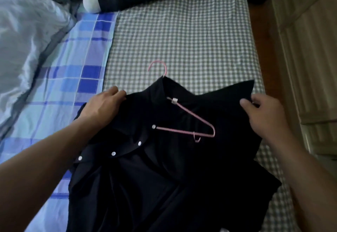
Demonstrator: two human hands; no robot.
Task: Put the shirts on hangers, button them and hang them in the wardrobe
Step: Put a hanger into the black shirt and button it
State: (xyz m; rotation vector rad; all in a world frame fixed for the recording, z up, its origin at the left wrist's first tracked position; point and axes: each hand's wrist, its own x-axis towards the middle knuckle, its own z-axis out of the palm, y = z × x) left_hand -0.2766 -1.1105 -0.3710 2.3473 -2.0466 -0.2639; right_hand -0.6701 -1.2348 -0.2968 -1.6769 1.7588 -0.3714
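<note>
In the head view, one black shirt lies open across the lower centre of the frame on the bed, the left hand gripping its left shoulder and the right hand pinching the right one. One pink hanger sits only half inside. A tug on the right shoulder could likely slip the hanger out; four white buttons show.
</note>
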